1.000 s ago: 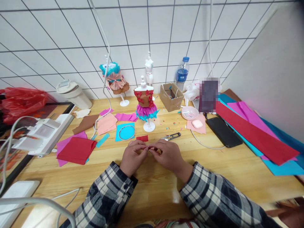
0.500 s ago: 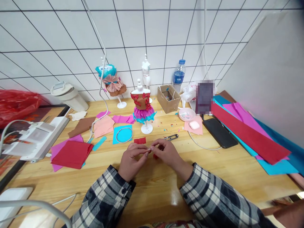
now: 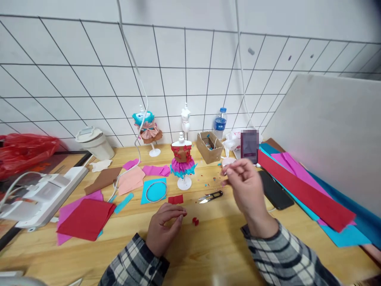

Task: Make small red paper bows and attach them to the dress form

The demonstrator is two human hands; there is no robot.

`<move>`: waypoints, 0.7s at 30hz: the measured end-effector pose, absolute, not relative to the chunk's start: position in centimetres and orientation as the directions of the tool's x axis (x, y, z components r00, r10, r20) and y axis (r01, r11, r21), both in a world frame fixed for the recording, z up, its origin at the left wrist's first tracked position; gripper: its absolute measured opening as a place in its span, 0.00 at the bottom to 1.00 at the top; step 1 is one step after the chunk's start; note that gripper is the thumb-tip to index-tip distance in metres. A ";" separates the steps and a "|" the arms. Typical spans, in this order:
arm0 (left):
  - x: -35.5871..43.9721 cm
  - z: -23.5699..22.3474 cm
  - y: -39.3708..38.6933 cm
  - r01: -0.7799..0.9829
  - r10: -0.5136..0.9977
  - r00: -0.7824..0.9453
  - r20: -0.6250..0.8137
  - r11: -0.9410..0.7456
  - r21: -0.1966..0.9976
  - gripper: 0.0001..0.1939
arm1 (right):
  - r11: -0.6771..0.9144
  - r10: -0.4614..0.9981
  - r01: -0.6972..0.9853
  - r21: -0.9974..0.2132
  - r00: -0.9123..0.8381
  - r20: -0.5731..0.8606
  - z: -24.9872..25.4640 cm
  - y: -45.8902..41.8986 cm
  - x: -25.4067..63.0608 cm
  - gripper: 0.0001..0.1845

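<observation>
My left hand (image 3: 162, 226) rests on the wooden table (image 3: 208, 254), its fingers pinched together near a tiny red paper bow (image 3: 195, 221) lying just to its right. Whether those fingers hold anything is too small to make out. My right hand (image 3: 247, 188) is raised above the table, with thumb and fingers pinched near a small pink dish (image 3: 228, 161); what they pinch is too small to see. Ahead stands a small mannequin (image 3: 181, 159) in a brown top with red bows and a pink and teal skirt. A red paper scrap (image 3: 175, 199) and thread snips (image 3: 210, 196) lie before it.
Red and pink paper sheets (image 3: 85, 214) lie at the left, long crepe strips (image 3: 306, 192) and a black phone (image 3: 274, 190) at the right. Behind are a second dressed mannequin (image 3: 148, 129), a bare one (image 3: 185, 117), a cardboard box (image 3: 210, 146), a water bottle (image 3: 219, 122) and a wire ring (image 3: 156, 190) on teal paper.
My hands have parted. The right hand has lifted up and to the right toward the pink dish; a small red bow now lies on the table beside my left hand. The view tilted upward.
</observation>
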State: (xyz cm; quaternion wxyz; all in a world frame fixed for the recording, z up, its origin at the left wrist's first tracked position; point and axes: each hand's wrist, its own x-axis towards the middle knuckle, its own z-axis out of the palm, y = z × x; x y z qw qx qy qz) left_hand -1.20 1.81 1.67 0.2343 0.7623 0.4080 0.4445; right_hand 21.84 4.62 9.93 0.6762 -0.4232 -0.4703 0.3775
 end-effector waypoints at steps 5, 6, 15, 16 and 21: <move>-0.8 1.6 1.7 0.398 0.815 0.293 0.499 -0.579 0.712 0.08 | 0.610 0.488 0.572 -0.549 0.275 0.829 12.6 10.9 23.3 0.07; -0.8 1.6 1.7 0.399 0.812 0.299 0.501 -0.583 0.707 0.08 | 0.558 0.517 0.667 -0.494 0.186 0.835 12.2 12.7 23.6 0.08; -1.4 0.9 2.1 0.471 0.859 0.223 0.461 -0.509 0.720 0.09 | 0.164 0.825 0.882 -0.442 0.123 0.551 7.6 19.9 25.3 0.15; -1.3 0.9 2.1 0.484 0.868 0.201 0.454 -0.492 0.724 0.09 | 0.177 0.807 0.871 -0.459 0.139 0.574 7.3 18.9 25.1 0.15; -1.2 0.8 1.8 0.512 0.895 0.174 0.412 -0.439 0.738 0.10 | 0.447 0.777 0.626 -0.639 0.082 0.624 4.2 9.0 21.2 0.12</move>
